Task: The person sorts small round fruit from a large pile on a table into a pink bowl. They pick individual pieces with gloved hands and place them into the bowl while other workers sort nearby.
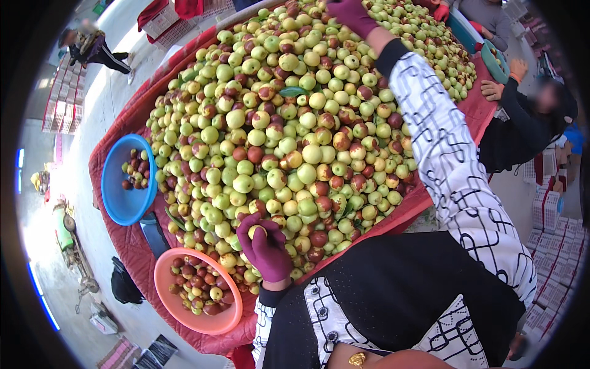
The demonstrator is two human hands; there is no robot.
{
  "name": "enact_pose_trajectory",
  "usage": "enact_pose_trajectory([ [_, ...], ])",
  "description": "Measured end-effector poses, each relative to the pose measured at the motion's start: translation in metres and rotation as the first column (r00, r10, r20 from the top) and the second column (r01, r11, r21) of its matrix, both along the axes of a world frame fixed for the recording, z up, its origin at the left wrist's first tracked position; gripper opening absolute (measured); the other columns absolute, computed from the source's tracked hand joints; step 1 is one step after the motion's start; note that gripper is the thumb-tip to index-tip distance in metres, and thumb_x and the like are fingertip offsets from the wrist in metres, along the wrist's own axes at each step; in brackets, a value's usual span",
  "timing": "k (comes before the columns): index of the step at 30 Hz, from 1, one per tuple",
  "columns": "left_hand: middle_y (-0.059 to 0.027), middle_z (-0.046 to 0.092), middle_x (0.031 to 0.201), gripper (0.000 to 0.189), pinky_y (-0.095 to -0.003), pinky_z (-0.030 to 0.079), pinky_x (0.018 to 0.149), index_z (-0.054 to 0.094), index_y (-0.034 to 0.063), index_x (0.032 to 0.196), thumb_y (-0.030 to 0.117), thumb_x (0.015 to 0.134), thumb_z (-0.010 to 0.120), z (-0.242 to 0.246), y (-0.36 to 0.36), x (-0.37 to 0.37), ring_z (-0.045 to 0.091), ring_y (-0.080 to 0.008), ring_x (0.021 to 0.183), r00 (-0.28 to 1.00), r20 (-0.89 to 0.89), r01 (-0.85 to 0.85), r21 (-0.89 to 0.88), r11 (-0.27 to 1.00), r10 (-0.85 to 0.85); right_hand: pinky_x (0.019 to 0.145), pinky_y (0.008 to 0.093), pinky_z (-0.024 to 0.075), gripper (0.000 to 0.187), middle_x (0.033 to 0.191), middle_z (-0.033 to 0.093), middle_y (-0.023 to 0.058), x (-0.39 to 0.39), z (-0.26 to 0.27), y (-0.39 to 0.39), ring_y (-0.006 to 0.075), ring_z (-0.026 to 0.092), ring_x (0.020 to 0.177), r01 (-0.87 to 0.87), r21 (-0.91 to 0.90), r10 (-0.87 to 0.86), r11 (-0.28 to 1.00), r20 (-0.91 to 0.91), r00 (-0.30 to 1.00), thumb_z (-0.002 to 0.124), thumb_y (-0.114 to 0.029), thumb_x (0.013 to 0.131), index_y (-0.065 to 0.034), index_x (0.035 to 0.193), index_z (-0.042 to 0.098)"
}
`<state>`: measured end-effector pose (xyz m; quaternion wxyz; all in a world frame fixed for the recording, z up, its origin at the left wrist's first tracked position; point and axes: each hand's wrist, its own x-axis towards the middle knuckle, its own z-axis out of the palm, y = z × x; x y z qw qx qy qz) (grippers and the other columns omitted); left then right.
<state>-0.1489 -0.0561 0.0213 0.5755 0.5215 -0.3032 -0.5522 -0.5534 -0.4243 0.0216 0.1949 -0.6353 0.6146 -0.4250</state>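
Green and reddish-brown jujubes point(276, 138) lie in a large heap on a table covered with red quilted cloth. My left hand point(265, 249), in a purple glove, holds a yellow-green jujube point(257, 231) over the near edge of the heap. Stretched to the far side of the heap, my right hand point(351, 14) wears the same kind of glove; it is partly cut off by the picture's top, and its fingers cannot be made out. A pink plastic basin point(161, 290) with mostly brown jujubes stands left of my left hand.
A blue basin point(113, 184) holding a few jujubes stands at the table's left edge, with a dark blue object point(153, 235) between the basins. A person in black point(516, 124) is at the right edge, another point(488, 20) at the far right. Crates point(159, 23) stand beyond the table.
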Motion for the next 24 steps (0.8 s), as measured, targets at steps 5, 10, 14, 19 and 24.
enact_pose_trajectory([
  [5, -0.0065, 0.057, 0.089, 0.019, -0.0193, 0.040, 0.062, 0.052, 0.0063, 0.104, 0.004, 0.085, 0.048, -0.004, -0.007, 0.004, 0.046, -0.0109, 0.064, 0.997, 0.059, 0.048, -0.123, 0.991, -0.041, 0.085, 0.0366, 0.0548, 0.038, 0.104, 0.073, 0.0057, -0.018, -0.012, 0.044, 0.0231, 0.070, 0.089, -0.195, 0.112, 0.224, 0.974, -0.552, 0.803, 0.064, -0.037, 0.084, -0.0218, 0.118, 0.070],
  [10, -0.0080, 0.053, 0.101, 0.019, -0.0209, 0.040, 0.066, 0.052, 0.0037, 0.105, -0.001, 0.087, 0.047, -0.009, -0.005, 0.007, 0.046, -0.0097, 0.071, 0.996, 0.088, 0.041, -0.082, 0.996, -0.033, 0.087, 0.0372, 0.0536, 0.041, 0.108, 0.071, 0.0088, -0.007, -0.037, 0.047, 0.0239, 0.068, 0.095, -0.105, 0.340, 0.270, 0.935, -0.484, 0.833, 0.066, -0.038, 0.085, -0.0204, 0.122, 0.067],
  [14, -0.0079, 0.058, 0.104, 0.022, -0.0223, 0.046, 0.077, 0.051, 0.0002, 0.117, 0.001, 0.095, 0.048, -0.012, -0.007, 0.014, 0.053, -0.0115, 0.081, 0.998, 0.063, 0.006, -0.016, 1.000, -0.005, 0.078, 0.0364, 0.0548, 0.032, 0.099, 0.071, 0.0060, -0.012, -0.015, 0.050, 0.0198, 0.068, 0.084, -0.124, 0.346, 0.255, 0.930, -0.364, 0.896, 0.064, -0.035, 0.087, -0.0188, 0.114, 0.066],
  [19, -0.0127, 0.059, 0.121, 0.037, -0.0321, 0.046, 0.098, 0.046, -0.0020, 0.132, -0.002, 0.096, 0.055, -0.018, -0.007, 0.023, 0.057, -0.0176, 0.114, 0.934, 0.343, 0.126, -0.066, 0.990, -0.096, 0.091, 0.0398, 0.0512, 0.037, 0.109, 0.069, 0.0127, -0.033, -0.003, 0.098, 0.0275, 0.066, 0.102, -0.268, 0.424, 0.446, 0.865, -0.404, 0.799, 0.061, -0.034, 0.091, -0.0111, 0.120, 0.062],
  [24, -0.0188, 0.048, 0.143, 0.048, -0.0356, 0.047, 0.097, 0.042, 0.0040, 0.144, 0.029, 0.104, 0.045, -0.025, -0.015, 0.032, 0.054, -0.0305, 0.121, 0.816, -0.563, 0.076, -0.121, 0.990, -0.132, 0.091, 0.0454, 0.0505, 0.037, 0.110, 0.069, 0.0190, -0.021, -0.020, 0.105, 0.0379, 0.065, 0.105, -0.163, 0.475, 0.458, 0.865, -0.614, 0.643, 0.057, -0.025, 0.091, -0.0166, 0.127, 0.058],
])
